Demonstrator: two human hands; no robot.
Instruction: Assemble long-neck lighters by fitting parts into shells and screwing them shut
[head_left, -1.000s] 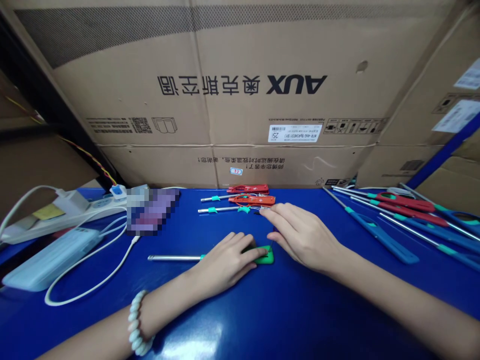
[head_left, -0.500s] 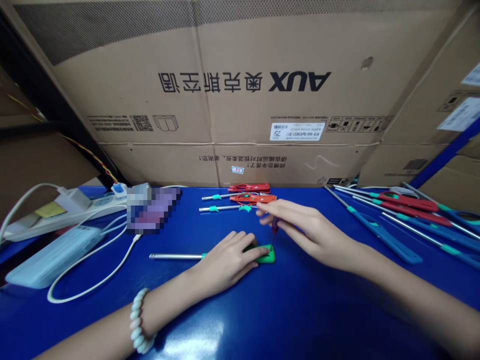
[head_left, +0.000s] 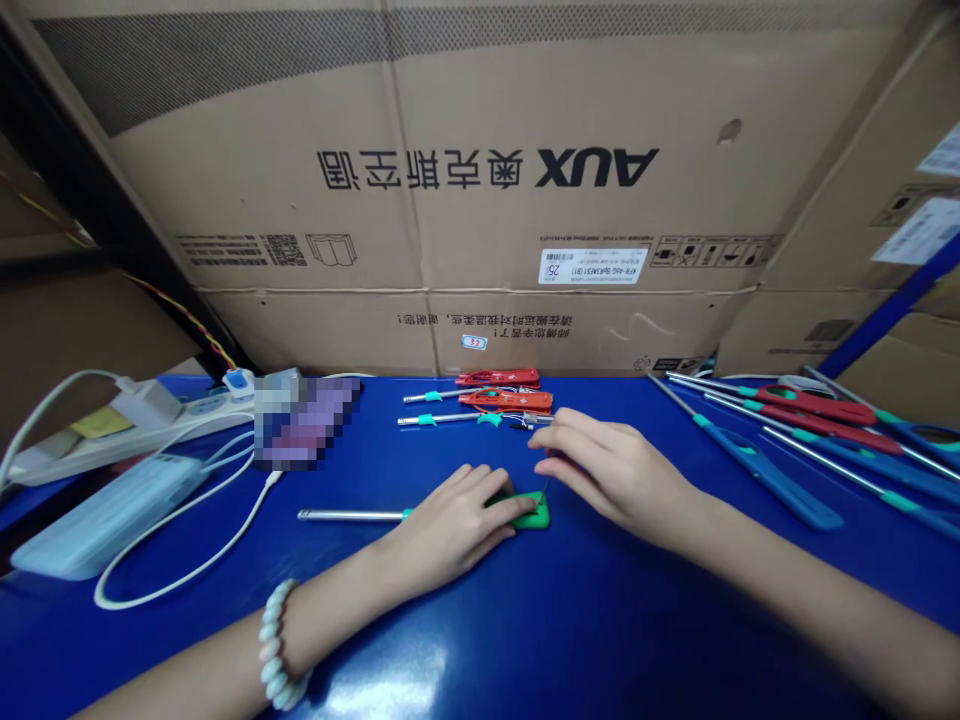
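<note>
A long-necked lighter with a green handle (head_left: 534, 512) and a thin metal tube (head_left: 351, 515) lies flat on the blue table. My left hand (head_left: 459, 520) is closed over the handle, one finger pressed near its right end. My right hand (head_left: 604, 465) pinches a screwdriver (head_left: 545, 485). Its thin shaft slants down to the end of the green handle, while my fingers hide its grip. Just beyond my hands are two lighters with red housings, the nearer red housing (head_left: 502, 401) showing wires beside it.
Several blue and red lighters, including a blue one (head_left: 772, 470), are spread at the right. To the left lie a light-blue power bank (head_left: 105, 515), a white cable (head_left: 176, 594), a power strip (head_left: 60, 455) and a blurred-out purple thing (head_left: 319, 410). A large cardboard box (head_left: 450, 230) stands behind.
My right hand has turned and its fingers have curled in, so the screwdriver's dark grip no longer shows. The screwdriver's tip stays at the green handle. My left hand holds still.
</note>
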